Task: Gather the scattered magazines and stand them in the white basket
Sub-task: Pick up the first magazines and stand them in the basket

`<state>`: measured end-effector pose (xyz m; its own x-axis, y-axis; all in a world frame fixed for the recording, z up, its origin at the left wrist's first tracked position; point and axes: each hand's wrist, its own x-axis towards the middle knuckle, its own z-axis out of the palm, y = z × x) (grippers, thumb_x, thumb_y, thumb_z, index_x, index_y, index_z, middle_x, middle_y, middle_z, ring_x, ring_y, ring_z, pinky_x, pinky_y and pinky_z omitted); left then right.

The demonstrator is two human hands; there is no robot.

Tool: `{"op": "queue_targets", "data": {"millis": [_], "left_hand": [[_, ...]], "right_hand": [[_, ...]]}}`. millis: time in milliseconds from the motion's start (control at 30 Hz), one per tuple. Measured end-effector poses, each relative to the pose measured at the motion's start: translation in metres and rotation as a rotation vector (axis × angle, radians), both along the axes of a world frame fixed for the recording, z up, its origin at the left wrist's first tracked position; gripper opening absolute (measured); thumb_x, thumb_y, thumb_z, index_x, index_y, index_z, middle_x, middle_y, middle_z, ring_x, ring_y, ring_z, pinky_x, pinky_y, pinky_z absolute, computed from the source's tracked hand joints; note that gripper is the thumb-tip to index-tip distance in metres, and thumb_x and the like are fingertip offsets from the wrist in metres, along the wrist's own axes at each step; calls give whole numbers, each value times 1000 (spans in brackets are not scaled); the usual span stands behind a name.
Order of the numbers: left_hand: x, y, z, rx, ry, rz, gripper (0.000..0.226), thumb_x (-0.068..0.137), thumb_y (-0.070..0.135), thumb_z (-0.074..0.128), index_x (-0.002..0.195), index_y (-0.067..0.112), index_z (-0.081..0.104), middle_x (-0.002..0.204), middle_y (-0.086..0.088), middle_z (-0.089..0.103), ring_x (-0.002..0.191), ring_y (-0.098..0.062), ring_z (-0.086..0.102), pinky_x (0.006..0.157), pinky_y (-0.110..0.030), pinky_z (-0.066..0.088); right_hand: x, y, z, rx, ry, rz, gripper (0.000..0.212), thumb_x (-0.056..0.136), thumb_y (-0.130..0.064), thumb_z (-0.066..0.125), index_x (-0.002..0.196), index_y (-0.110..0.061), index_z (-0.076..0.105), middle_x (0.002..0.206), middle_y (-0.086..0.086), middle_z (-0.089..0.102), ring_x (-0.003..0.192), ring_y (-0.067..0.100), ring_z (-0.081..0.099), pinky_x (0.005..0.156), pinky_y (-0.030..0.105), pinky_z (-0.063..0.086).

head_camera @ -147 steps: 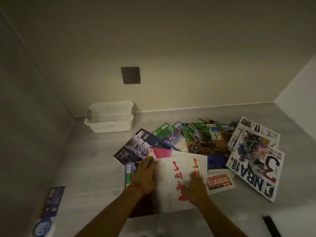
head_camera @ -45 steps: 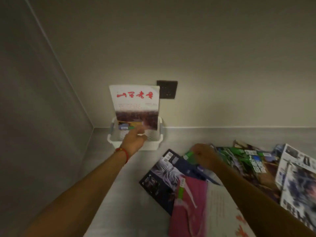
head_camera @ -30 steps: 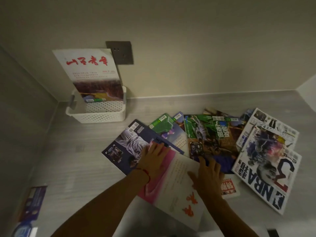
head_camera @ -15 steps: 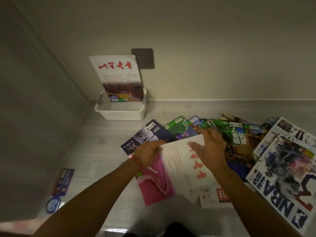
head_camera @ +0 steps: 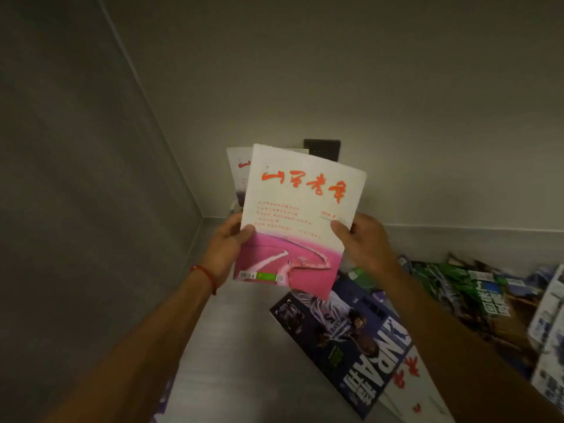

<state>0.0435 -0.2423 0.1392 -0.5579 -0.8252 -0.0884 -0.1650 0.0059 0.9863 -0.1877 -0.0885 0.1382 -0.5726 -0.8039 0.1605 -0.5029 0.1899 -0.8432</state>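
Magazine upright in mid-air, left hand gripping one side, right hand the other

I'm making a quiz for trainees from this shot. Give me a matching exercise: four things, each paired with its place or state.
Things:
1. pink-and-white magazine
2. dark blue magazine
3. wall socket
4. red string bracelet

Places or states:
A. on the left wrist
B. held upright in the left hand and right hand
C. on the back wall, partly hidden
D. lying flat on the counter

Pairs: 1-B, 2-D, 3-C, 4-A
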Motion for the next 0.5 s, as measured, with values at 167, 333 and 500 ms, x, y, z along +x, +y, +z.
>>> {"op": "queue_targets", "data": {"millis": [167, 333, 500], "left_hand": [[-3, -85, 20, -341, -165, 95, 18, 85, 14, 64, 101, 18, 72, 98, -7, 74, 85, -21, 69, 75, -40, 59], [-15, -142, 10, -262, -259, 162, 37, 78, 37, 64, 105, 14, 75, 96, -11, 77, 87, -29, 73, 84, -49, 59], [-30, -162, -19, -74, -196, 191, 23, 87, 21, 69, 102, 5, 75, 102, -17, 75, 99, -32, 71, 91, -50, 56]], "right_hand": [[-3, -79, 44, -47, 236, -86, 29, 90, -31, 67, 110, -11, 72, 110, 4, 74, 81, 8, 67, 56, 1, 41], [-4, -131, 43, 19, 170, -164, 35, 91, -34, 65, 118, -13, 68, 116, 3, 72, 91, 12, 69, 50, -2, 33], [-9, -152, 17, 154, 80, -199, 37, 95, -36, 58, 119, -9, 66, 116, 8, 71, 97, 23, 69, 57, 8, 39]]}}
